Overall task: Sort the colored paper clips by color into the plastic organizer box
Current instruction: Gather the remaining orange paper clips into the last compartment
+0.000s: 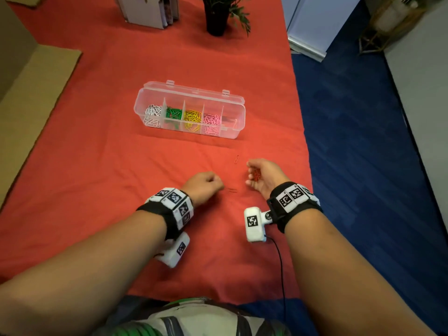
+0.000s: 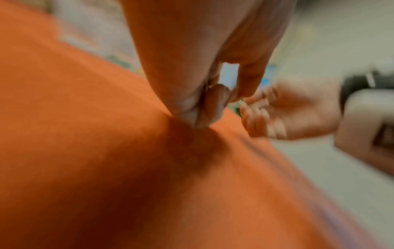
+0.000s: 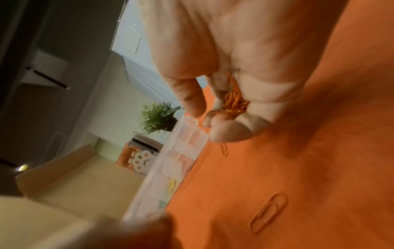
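Note:
The clear plastic organizer box [image 1: 238,110] stands open mid-table, its compartments holding white, green, yellow and pink clips, with a few red ones at the right end. My right hand [image 1: 252,172] is cupped palm-up in front of the box, fingers curled round a bunch of red paper clips [image 1: 256,175] [image 3: 234,101]. My left hand [image 1: 213,184] has its fingers curled, tips down on the cloth [image 2: 204,116]; nothing shows between them. One loose red clip [image 1: 232,189] [image 3: 268,213] lies just right of the left fingertips. Another red clip [image 1: 236,159] [image 3: 224,149] lies beyond the right hand.
A red cloth [image 1: 121,154] covers the table; its right edge [image 1: 304,146] drops to blue carpet. A potted plant [image 1: 217,15] and a book stand [image 1: 150,10] sit at the back. Cardboard [image 1: 31,93] lies along the left side.

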